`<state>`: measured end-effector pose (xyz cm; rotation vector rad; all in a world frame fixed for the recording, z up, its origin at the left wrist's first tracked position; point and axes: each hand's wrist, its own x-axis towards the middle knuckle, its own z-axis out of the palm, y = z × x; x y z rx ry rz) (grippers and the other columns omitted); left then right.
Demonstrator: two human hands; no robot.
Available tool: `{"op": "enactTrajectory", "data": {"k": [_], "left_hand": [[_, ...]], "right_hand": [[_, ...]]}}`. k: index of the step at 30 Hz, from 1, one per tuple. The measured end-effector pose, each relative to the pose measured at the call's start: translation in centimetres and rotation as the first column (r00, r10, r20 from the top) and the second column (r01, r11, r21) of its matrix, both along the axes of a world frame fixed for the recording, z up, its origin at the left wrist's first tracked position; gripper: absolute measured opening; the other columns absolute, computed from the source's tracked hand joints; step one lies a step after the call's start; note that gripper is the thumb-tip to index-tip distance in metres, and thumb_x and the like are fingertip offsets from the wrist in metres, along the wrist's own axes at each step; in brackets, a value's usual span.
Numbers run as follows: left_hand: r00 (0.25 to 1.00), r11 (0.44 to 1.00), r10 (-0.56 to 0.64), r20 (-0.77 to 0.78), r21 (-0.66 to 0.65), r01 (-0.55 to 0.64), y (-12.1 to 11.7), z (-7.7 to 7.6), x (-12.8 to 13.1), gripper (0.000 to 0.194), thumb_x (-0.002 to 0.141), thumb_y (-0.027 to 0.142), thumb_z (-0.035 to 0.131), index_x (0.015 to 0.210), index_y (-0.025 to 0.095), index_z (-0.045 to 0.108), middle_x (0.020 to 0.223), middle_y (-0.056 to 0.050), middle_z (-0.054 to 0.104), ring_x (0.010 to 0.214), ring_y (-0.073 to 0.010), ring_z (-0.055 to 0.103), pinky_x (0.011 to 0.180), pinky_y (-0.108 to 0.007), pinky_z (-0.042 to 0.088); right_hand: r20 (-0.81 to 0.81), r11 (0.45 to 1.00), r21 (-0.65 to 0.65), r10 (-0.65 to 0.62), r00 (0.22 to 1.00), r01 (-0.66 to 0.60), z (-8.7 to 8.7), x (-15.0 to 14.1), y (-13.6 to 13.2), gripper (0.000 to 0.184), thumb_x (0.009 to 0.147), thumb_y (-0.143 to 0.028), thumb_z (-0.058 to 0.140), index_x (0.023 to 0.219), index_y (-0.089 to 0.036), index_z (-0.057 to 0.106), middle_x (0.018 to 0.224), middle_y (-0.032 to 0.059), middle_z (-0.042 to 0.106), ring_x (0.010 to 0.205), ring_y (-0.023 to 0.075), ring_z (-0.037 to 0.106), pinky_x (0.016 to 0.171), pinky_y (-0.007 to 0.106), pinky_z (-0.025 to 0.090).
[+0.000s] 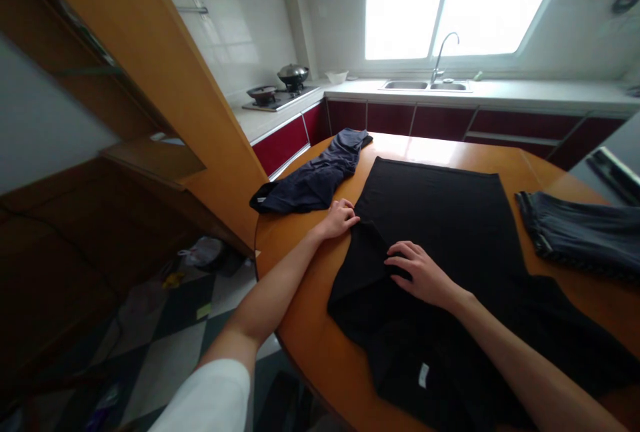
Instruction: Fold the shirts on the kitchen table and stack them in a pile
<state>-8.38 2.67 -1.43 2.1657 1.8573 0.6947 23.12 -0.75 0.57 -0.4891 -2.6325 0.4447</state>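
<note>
A black shirt [440, 219] lies spread on the round wooden table, its hem at the far side. Its neck is nearest me, with a small white label [423, 375] inside it. One sleeve [575, 332] stretches out to the right; on the left the fabric lies folded inward. My left hand [340, 219] has its fingers closed on the shirt's left edge. Over the folded fabric rests my right hand [420, 272], fingers spread and slightly bent, touching the cloth.
Dark blue clothing [320, 175] lies at the table's far left, and folded dark jeans [585, 229] at the right. The wooden table [305, 279] curves down on my left. Behind are a gas stove [283, 97] with pans, a sink [425, 85] and a wooden cabinet [200, 72].
</note>
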Motion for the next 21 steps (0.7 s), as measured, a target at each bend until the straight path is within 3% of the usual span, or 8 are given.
{"op": "enactTrajectory", "data": {"k": [6, 11, 16, 21], "left_hand": [[0.978, 0.987, 0.141, 0.151, 0.053, -0.15, 0.2, 0.8, -1.4, 0.035, 0.098, 0.023, 0.042, 0.084, 0.02, 0.074, 0.105, -0.007, 0.066, 0.106, -0.0214, 0.059, 0.104, -0.037, 0.04], [0.951, 0.965, 0.222, 0.215, 0.091, -0.246, -0.2, 1.4, -1.8, 0.028, 0.096, 0.021, 0.043, 0.095, 0.016, 0.07, 0.099, -0.009, 0.069, 0.093, -0.0204, 0.064, 0.089, -0.032, 0.049], [0.957, 0.977, 0.159, 0.244, 0.099, -0.188, -0.8, 1.8, -0.6, 0.018, 0.092, 0.021, 0.053, 0.093, 0.017, 0.07, 0.097, -0.006, 0.071, 0.087, -0.0182, 0.064, 0.085, -0.029, 0.05], [0.975, 0.995, -0.003, 0.224, 0.094, -0.018, -1.0, 1.6, 0.0, 0.018, 0.091, 0.03, 0.059, 0.093, 0.018, 0.072, 0.096, -0.007, 0.068, 0.09, -0.0199, 0.063, 0.087, -0.033, 0.048]], "right_hand": [[-0.011, 0.999, 0.03, 0.013, 1.0, -0.013, 0.0, -0.2, 0.0, 0.024, 0.093, -0.015, 0.054, 0.106, -0.024, 0.071, 0.12, 0.0086, 0.062, 0.111, 0.0248, 0.058, 0.095, 0.045, 0.052], [-0.135, 0.999, 0.022, 0.044, 0.99, -0.041, 0.4, -0.1, -0.2, 0.028, 0.097, -0.015, 0.048, 0.107, -0.027, 0.072, 0.126, 0.0092, 0.061, 0.112, 0.023, 0.059, 0.091, 0.04, 0.056], [-0.233, 0.999, -0.017, 0.026, 0.972, -0.031, 0.4, -0.1, -0.2, 0.033, 0.096, -0.012, 0.047, 0.109, -0.027, 0.072, 0.129, 0.0096, 0.06, 0.12, 0.024, 0.057, 0.094, 0.04, 0.056], [-0.172, 0.999, -0.047, 0.017, 0.985, -0.026, -0.5, 0.0, 0.1, 0.032, 0.091, -0.008, 0.048, 0.103, -0.025, 0.073, 0.127, 0.0093, 0.06, 0.121, 0.0238, 0.056, 0.097, 0.04, 0.055]]}}
